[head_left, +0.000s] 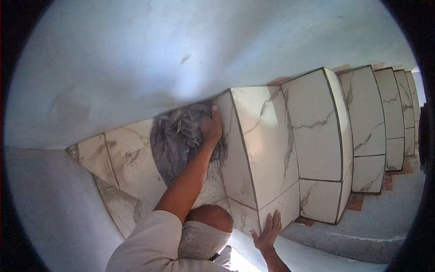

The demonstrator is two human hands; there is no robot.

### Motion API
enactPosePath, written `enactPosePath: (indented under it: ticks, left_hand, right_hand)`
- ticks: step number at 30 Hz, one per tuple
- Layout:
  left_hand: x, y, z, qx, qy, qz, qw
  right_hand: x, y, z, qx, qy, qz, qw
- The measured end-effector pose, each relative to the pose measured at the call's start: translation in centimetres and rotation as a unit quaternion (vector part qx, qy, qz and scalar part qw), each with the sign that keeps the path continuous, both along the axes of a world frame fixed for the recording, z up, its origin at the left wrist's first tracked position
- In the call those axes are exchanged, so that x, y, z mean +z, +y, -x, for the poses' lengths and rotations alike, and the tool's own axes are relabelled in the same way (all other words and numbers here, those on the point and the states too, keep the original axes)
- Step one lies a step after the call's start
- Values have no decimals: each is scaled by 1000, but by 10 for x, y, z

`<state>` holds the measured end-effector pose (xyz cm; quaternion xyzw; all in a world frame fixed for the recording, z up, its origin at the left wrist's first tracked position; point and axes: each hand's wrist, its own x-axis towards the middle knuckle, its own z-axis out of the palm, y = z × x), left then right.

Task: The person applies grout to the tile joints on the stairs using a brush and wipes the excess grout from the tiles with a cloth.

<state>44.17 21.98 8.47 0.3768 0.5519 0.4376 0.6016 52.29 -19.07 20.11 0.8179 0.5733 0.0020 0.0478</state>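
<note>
A crumpled dark grey cloth (pixel 176 131) lies on the marbled tile of a stair landing, against the foot of a step riser. My left hand (pixel 211 127) is on the cloth's right side, with one finger pointing up beside the riser and the others partly hidden in the folds. At the lower right, my right hand (pixel 269 230) rests with fingers apart on the tiled step (pixel 272 145), near its outer edge. Nothing is in that hand. My bent knee shows between the two arms.
More marble-patterned steps (pixel 315 127) with dark joints run off to the right. A pale blue-grey wall (pixel 136 54) borders the stairs along the top, and another wall surface stands at the left. Reddish patches and a rough grey ledge (pixel 358 240) edge the steps below.
</note>
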Motion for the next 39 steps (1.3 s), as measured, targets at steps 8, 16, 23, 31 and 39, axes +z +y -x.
enactPosePath:
  ticks: [8,16,23,31,39]
  left_hand:
    - [-18,-4,-12,-10,9,-94,995]
    - [43,-13,-18,-29,33,-105,993]
    - [15,-6,-2,-34,25,-18,999]
    - [63,-8,-22,-64,44,-206,975]
    - [-41,-2,-20,47,-49,-314,947]
  right_hand:
    - [-1,0,-2,-4,-12,13,1000]
    - [-1,0,-1,5,-9,-10,1000]
    - [-1,2,-3,8,-8,-5,1000]
    - [0,1,-1,7,-12,-2,1000]
    - [-2,2,-5,0,3,2,1000]
